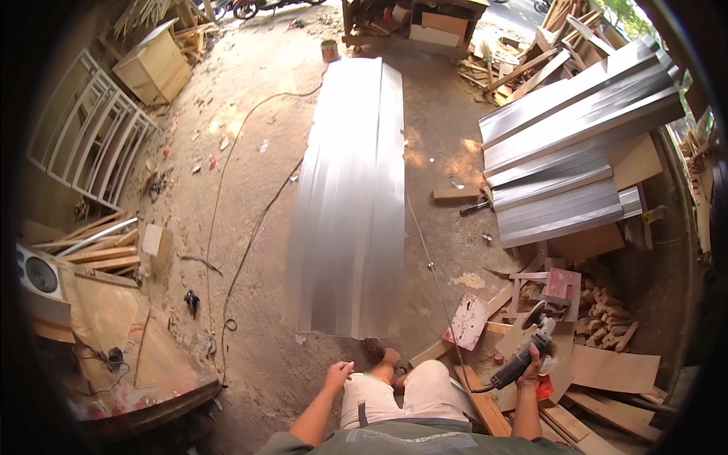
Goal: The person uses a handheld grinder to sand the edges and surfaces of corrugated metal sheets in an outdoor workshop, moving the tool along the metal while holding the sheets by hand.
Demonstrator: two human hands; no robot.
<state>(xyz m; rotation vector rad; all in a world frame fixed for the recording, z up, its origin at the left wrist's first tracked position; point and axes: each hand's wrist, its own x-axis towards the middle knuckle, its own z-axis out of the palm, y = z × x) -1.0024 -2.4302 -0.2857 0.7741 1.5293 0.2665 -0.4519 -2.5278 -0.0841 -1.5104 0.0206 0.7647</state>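
Observation:
My right hand [532,373] is closed round the body of an angle grinder [520,361], whose dark disc points up and away from me. Its cord runs down from the rear end, past my right knee. At my left knee, my left hand [338,374] has its fingers curled together; what they hold, if anything, is too small to tell. In front of my feet lies a long ribbed metal sheet [349,227], stretching away across the ground. Neither hand touches it.
More ribbed metal sheets [576,144] lie at the right. A red-and-white stool [563,292], wood offcuts [603,318] and boards [614,368] crowd my right side. Cables [262,208] cross the ground at left, near a wooden tabletop [125,341] and white frames [91,129].

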